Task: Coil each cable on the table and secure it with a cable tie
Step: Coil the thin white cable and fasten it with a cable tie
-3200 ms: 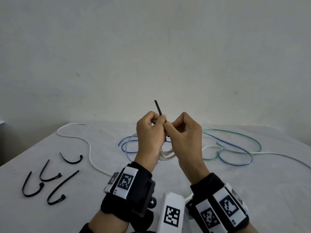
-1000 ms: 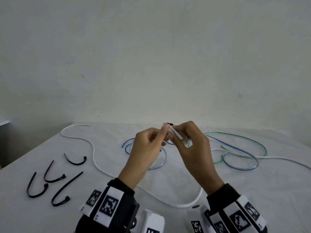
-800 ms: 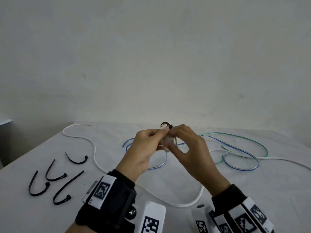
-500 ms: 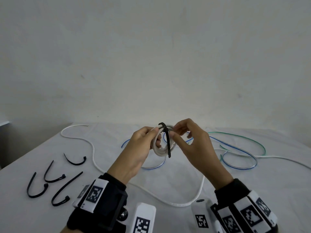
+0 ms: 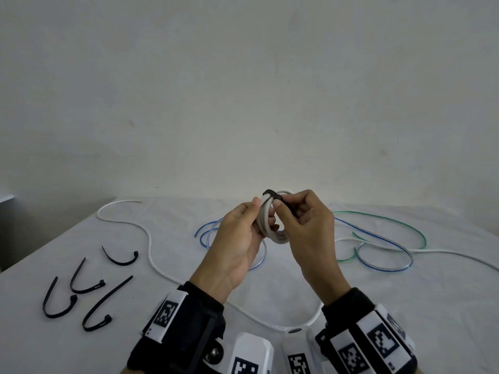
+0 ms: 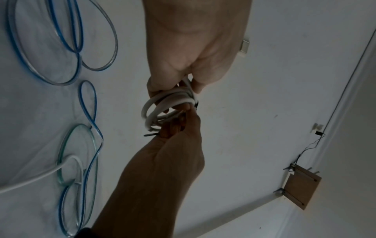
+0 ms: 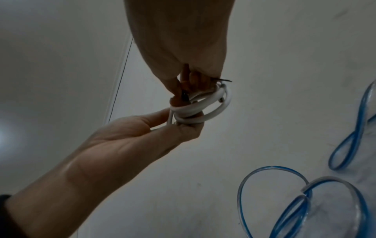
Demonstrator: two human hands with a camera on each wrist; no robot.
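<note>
Half a second ago the black cable tie hung down loose across the front of the white coil; now I see it wrapped over the top of the bundle, its strap pinched between the thumb and fingers of my right hand. My left hand grips the coil's near side, fingers curled round the loops, holding it up above the bench. From the left wrist view the tie's free tip pokes out past the right fingers, so I judge the strap is through its head and being drawn tight; whether it has fully cinched I cannot tell.

Counting: one white cable coiled in hand, one long white cable snaking loose over the bench, another white cable running off to the right, blue-tinted clear cable in several loops (I cannot tell how many separate pieces), one green-tinted cable. Four spare black cable ties lie at my left, well apart from the cables.
</note>
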